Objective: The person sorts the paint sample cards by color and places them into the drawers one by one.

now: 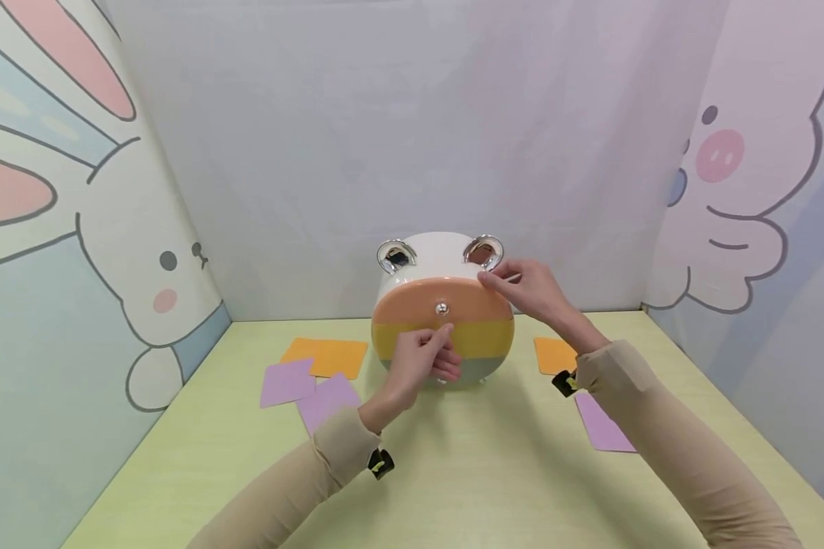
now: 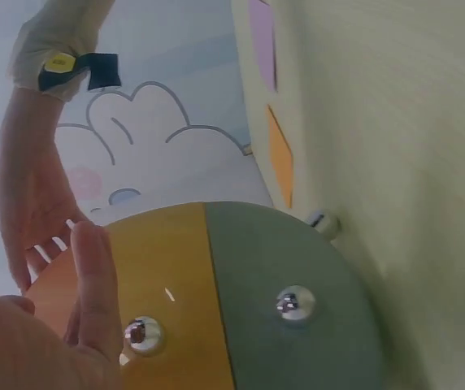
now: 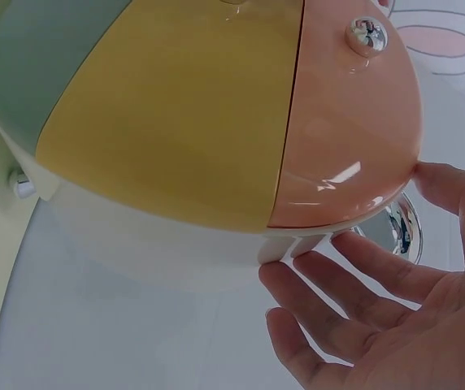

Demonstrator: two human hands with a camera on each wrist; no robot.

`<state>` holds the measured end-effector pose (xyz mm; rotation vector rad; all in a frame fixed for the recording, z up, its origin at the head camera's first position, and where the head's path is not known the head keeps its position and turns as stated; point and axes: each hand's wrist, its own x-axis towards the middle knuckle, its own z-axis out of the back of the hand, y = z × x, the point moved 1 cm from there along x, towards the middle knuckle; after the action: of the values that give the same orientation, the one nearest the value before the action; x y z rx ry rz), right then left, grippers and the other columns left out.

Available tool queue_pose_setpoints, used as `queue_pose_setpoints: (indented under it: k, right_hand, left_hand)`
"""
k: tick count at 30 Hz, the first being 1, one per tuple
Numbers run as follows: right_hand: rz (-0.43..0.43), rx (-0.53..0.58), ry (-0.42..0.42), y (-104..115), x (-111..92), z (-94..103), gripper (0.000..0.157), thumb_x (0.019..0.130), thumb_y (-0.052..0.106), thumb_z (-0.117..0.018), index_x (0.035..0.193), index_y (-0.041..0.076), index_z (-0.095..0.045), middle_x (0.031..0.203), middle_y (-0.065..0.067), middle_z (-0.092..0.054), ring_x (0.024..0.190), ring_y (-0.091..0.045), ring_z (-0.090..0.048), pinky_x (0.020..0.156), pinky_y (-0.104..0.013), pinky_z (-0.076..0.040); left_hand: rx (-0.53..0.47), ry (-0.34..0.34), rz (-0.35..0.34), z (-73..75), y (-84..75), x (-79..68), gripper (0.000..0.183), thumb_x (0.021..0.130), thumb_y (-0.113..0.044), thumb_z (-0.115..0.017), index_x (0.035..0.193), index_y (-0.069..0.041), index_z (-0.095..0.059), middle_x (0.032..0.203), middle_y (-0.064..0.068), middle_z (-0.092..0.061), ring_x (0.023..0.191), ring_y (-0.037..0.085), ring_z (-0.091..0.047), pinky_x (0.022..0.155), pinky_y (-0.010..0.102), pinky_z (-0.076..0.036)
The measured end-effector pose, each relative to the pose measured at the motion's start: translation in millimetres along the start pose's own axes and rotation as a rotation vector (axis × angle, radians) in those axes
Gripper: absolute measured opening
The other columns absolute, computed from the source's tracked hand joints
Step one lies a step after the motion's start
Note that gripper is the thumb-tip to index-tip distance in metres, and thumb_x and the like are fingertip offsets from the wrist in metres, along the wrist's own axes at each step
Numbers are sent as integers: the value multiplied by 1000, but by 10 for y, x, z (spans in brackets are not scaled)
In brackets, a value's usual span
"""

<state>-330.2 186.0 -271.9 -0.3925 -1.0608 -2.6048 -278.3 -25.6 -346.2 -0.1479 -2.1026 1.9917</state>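
Observation:
A small rounded drawer box (image 1: 477, 339) stands on the table, with an orange, a yellow and a green front and silver ring-shaped ears on its white top. Round silver knobs sit on the fronts; the orange one's knob (image 1: 442, 309) shows just above my left fingertips. My left hand (image 1: 422, 362) is in front of the yellow section, fingers loosely bent and holding nothing. The yellow section's knob (image 2: 144, 335) shows beside that hand in the left wrist view. With thumb on the orange front's rim and fingertips against the white side, my right hand (image 3: 379, 301) holds the box's upper right edge.
Left of the box lie an orange sheet (image 1: 333, 357) and purple sheets (image 1: 287, 383), partly overlapping. Another orange sheet (image 1: 552, 355) and a purple sheet (image 1: 604, 427) lie on the right, partly behind my right sleeve. Cartoon-printed walls enclose the table (image 1: 467, 480).

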Motion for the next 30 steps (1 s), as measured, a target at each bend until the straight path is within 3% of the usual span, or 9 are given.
queue_pose_setpoints:
  k: [9,18,30]
  right_hand:
    - [0,4,-7,2,-6,5,41,90,49,-63,100,10,-71,106,-11,-71,101,-30,-68,80,-44,-57]
    - [3,10,-12,13,-16,-8,41,90,48,-62,99,9,-70,105,-12,-71,101,-32,-68,81,-45,-57]
    - [-25,15,0,23,-19,-9,42,90,50,-62,100,10,-69,109,-11,-70,104,-30,-66,82,-45,-57]
  left_hand:
    - [51,-8,49,11,284,7,54,98,-36,-55,96,17,-60,85,34,-67,54,18,-68,58,38,-60]
    - [-111,-50,129,-29,325,124,42,100,-30,-51,97,11,-58,76,21,-71,56,18,-69,62,39,-60]
    - [-128,-87,130,-67,357,86,42,99,-28,-55,97,13,-60,76,19,-71,57,19,-70,64,39,-60]
